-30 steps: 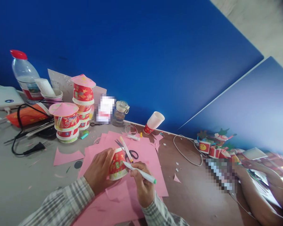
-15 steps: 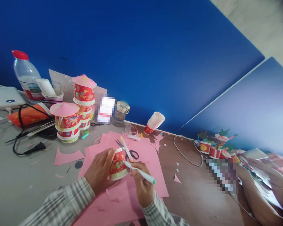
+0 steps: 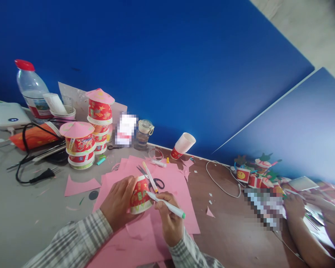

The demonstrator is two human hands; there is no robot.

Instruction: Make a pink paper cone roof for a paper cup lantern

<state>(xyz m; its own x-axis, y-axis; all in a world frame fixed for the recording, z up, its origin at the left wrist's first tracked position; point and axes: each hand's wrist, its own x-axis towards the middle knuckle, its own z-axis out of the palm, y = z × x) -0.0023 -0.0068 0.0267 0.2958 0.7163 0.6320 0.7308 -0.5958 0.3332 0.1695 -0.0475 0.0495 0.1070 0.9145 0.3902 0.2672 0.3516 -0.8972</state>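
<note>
My left hand (image 3: 121,201) is closed around the left side of a red paper cup (image 3: 139,197), which stands upside down over pink paper sheets (image 3: 181,208). Between the fingers of my right hand (image 3: 170,219) is a white marker (image 3: 167,205) with a green end. Its tip meets the cup's printed side, or comes very close to it. Just behind the cup lie scissors (image 3: 157,183) with black handles, and a yellow-and-white marker (image 3: 150,176) rests across them.
Two towers of red paper cups, a short one (image 3: 79,147) and a taller one (image 3: 99,111), wear pink cone roofs at the left. Farther back are a jar (image 3: 145,133) and stacked cups (image 3: 183,145). A co-worker's hands (image 3: 294,204) are at the right.
My hands, the cup and the marker have hardly moved. At the right, the co-worker's near hand has come into fuller view beside the blurred-out device.
</note>
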